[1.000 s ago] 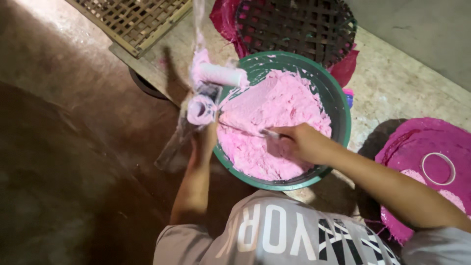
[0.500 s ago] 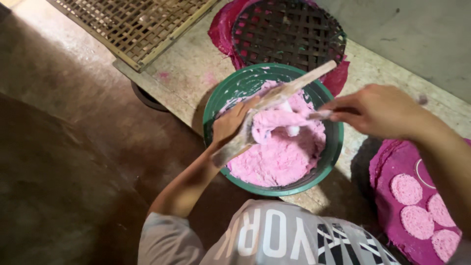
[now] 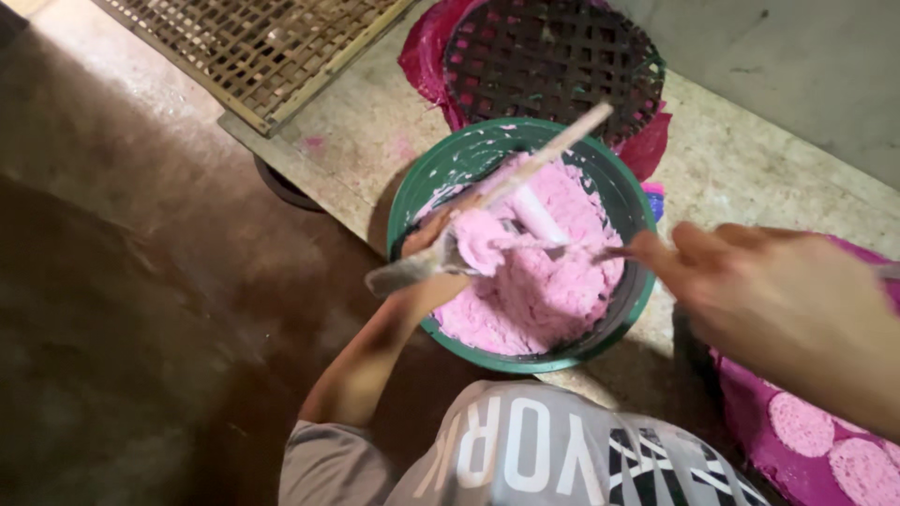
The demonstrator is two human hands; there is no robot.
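Right hand [image 3: 778, 300] was motion-blurred, its grip unreadable; pink discs [image 3: 825, 440] and woven tray [image 3: 244, 47] were cut off by the frame edges.

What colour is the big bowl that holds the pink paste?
Green: the bowl shows dark green on its rim and inner wall, smeared with pink paste, in the head view.

now lifted off the pink dough [image 3: 548, 281] and pulled out past the rim of the round green plastic basin [image 3: 412, 192], the right hand [image 3: 759, 295], larger and blurred in view. gone from a second ago: the pink-coated rolls held at the basin's left edge. instead, a long flat wooden stick [image 3: 511, 178] gripped in the left hand [image 3: 427, 281] and slanted across the basin, a lump of dough on it. more pink discs [image 3: 830, 440] showing on the magenta cloth [image 3: 750, 412].
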